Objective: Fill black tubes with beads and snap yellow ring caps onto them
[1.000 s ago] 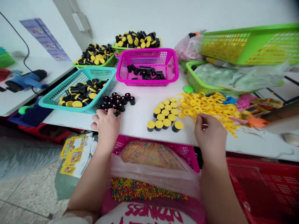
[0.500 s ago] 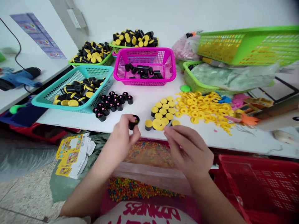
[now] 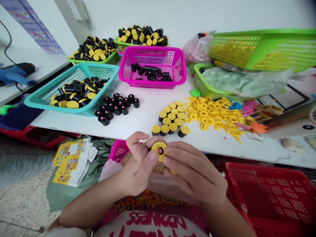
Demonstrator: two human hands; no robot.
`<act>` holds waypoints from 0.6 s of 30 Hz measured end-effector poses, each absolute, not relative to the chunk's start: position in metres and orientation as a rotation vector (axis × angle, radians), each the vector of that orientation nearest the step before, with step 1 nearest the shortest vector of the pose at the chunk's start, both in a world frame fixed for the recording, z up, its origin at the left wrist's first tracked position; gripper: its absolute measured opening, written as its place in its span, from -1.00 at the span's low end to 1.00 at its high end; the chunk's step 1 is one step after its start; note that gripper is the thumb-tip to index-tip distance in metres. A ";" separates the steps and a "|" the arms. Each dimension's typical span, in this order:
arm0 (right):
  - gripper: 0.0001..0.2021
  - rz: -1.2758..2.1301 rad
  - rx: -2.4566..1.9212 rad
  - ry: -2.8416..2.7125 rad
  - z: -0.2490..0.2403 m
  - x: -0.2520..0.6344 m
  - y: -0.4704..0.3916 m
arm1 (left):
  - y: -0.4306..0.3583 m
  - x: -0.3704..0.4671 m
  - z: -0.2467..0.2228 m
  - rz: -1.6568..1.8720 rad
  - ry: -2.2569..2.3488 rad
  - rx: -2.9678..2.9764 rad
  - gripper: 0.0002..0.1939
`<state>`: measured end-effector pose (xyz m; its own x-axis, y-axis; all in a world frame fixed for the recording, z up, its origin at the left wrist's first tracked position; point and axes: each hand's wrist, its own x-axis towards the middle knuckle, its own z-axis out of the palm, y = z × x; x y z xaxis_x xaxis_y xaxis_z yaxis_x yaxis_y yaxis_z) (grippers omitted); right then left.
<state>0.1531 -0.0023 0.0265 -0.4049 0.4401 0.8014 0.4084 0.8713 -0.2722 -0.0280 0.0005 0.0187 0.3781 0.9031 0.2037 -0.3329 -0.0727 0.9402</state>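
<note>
My left hand (image 3: 139, 164) grips a small black cylinder, mostly hidden by the fingers, close to my body. A yellow ring (image 3: 156, 147) sits over its end, with a pink centre showing through the hole. The fingers of my right hand (image 3: 197, 172) are closed on the ring's right edge; a bit of yellow shows beneath them. Beyond my hands, several yellow-topped black cylinders (image 3: 173, 126) stand grouped on the white table (image 3: 138, 126). Left of these stand several black cylinders with pink centres (image 3: 120, 108). Loose yellow rings (image 3: 214, 113) lie heaped to the right.
A magenta basket (image 3: 153, 86) and a turquoise basket (image 3: 66, 110) hold black cylinders, those in the turquoise one yellow-capped. Green baskets stand behind. Right are a stacked green basket (image 3: 268, 49) and a red crate (image 3: 269, 166). Colourful beads (image 3: 148, 200) lie below my hands.
My hands have come together, nearer my body. The black cylinder in my left hand now has a yellow ring over its end, held by my right fingers too. The view has shifted slightly.
</note>
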 end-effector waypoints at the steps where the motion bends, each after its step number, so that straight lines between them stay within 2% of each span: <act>1: -0.66 0.039 -0.608 -2.058 0.026 0.154 -0.001 | -0.001 -0.026 0.017 1.150 0.562 1.233 -0.80; 3: -0.68 0.057 -0.573 -2.091 0.023 0.154 0.002 | -0.002 -0.023 0.016 1.168 0.492 1.216 -0.82; 8: -0.54 0.270 -0.408 -2.101 0.010 0.147 0.011 | -0.002 -0.019 0.019 1.089 0.391 1.036 -0.79; 10: -0.54 0.285 -0.383 -2.056 0.008 0.143 0.013 | -0.003 -0.017 0.023 1.070 0.440 0.905 -0.78; 13: -0.58 0.278 -0.409 -2.008 0.007 0.138 0.014 | -0.004 -0.013 0.028 1.012 0.549 0.720 -0.72; 18: -0.53 0.271 -0.462 -1.901 0.008 0.137 0.014 | -0.006 -0.012 0.027 0.968 0.580 0.671 -0.58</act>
<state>0.1373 0.0144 0.0079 -0.3171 0.4399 0.8402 0.1876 0.8975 -0.3991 -0.0119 -0.0060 0.0273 0.4501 0.8809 -0.1464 -0.5445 0.4007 0.7369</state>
